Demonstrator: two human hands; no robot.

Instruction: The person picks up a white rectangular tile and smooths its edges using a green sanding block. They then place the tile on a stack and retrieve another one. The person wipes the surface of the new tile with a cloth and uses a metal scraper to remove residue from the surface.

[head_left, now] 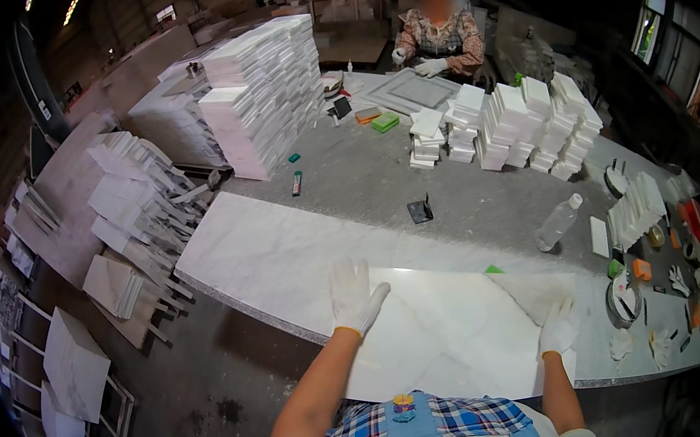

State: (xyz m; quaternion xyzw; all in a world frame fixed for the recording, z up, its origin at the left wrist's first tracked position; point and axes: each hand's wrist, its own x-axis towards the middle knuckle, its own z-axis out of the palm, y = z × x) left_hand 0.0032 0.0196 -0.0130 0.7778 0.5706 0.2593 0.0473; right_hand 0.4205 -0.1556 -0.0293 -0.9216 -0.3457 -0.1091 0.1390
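Slab (440,329) along table (357,205) near edge; left hand (355,300) spread at left corner, right hand (558,329) spread at right; best steadied evenly.

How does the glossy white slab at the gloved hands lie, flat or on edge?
Flat: the slab shows its broad face upward, with the left hand and right hand at opposite sides.
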